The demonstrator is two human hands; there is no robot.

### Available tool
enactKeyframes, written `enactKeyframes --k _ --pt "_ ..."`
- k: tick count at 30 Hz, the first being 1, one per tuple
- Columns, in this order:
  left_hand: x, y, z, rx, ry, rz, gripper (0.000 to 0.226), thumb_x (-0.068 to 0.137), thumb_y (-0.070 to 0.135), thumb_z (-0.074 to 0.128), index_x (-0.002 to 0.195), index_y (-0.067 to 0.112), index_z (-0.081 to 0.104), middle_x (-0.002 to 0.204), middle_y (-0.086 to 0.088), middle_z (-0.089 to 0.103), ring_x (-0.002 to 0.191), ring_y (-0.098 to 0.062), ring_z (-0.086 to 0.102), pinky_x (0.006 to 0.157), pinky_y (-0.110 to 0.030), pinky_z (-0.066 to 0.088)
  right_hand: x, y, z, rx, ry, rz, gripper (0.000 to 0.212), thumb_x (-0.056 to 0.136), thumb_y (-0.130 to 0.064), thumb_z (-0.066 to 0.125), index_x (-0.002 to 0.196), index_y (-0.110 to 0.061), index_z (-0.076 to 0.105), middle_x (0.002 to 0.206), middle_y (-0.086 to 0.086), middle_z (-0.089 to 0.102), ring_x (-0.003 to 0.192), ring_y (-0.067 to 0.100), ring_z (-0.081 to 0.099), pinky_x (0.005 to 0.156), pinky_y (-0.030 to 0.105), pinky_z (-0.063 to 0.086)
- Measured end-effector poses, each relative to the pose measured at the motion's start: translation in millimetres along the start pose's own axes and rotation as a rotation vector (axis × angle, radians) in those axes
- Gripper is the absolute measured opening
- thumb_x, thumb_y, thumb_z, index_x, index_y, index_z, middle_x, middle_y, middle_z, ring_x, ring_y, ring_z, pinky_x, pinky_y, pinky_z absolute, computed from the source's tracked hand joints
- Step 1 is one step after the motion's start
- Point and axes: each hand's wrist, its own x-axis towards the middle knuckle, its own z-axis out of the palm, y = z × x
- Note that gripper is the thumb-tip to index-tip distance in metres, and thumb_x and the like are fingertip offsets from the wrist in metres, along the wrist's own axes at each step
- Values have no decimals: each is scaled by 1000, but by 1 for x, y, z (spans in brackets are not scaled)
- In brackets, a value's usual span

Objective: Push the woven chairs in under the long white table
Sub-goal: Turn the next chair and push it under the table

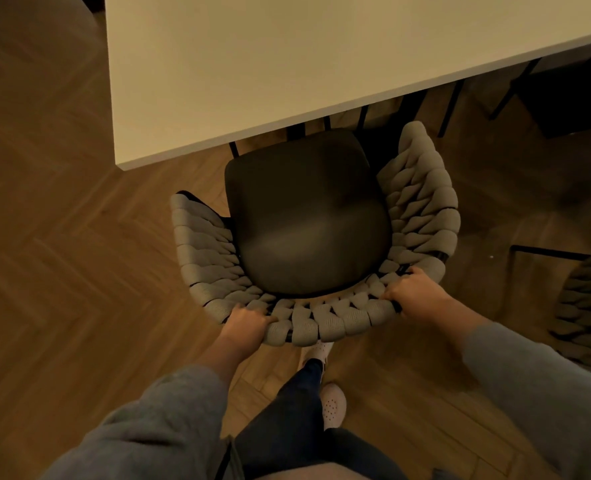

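The woven chair [308, 220] sits at the near edge of the white table [287, 64], seat front barely under. It looks stiff-framed, soft-woven and light enough to slide over the wood floor [62, 237]. The left hand [244, 323] and right hand [415, 296] each curl their fingers over its back rim, a sound hold.

Grey sleeves [169, 403], dark trousers [287, 420], pale perforated shoes [333, 405].

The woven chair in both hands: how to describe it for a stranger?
Find the long white table; at its near corner stands a grey woven chair with a dark cushion. This one, not the second woven chair at the right edge, is gripped by the left hand and right hand.
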Motion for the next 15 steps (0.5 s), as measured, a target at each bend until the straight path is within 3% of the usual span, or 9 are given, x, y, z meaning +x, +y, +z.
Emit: enactKeyframes --k 15 --pt "60 -15 -55 -14 3 -6 36 99 18 46 134 25 52 125 -6 55 114 -25 54 93 -41 44 54 66 -26 -52 -11 27 45 96 -27 53 137 -42 48 147 -12 43 138 19 38 118 58 4"
